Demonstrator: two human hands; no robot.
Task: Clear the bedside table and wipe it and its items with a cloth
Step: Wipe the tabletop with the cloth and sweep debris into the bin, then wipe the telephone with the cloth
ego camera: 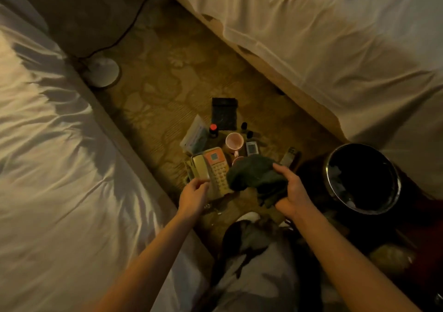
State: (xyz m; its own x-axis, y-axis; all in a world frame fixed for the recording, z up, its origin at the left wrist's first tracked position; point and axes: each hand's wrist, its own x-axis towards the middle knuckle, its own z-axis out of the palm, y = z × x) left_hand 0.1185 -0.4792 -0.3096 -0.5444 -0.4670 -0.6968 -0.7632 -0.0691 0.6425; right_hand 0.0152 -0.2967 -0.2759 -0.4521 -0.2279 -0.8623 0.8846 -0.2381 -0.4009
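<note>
My right hand [293,191] gripped a bunched dark cloth [256,177] over the carpet [167,76] between two beds. My left hand [194,195], fingers loosely curled, seemed to touch the telephone [211,167] on the floor. Beyond it sat a pink mug [234,141], small bottles [212,129] and, at right, a black bin [362,179].

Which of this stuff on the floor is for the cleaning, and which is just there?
For the job:
cloth, held in the right hand
phone, with the left hand at its near edge
mug
red-capped bottle
small screen gadget
tissue pack

Just there:
bin
lamp base and its cord
beds
carpet
</note>
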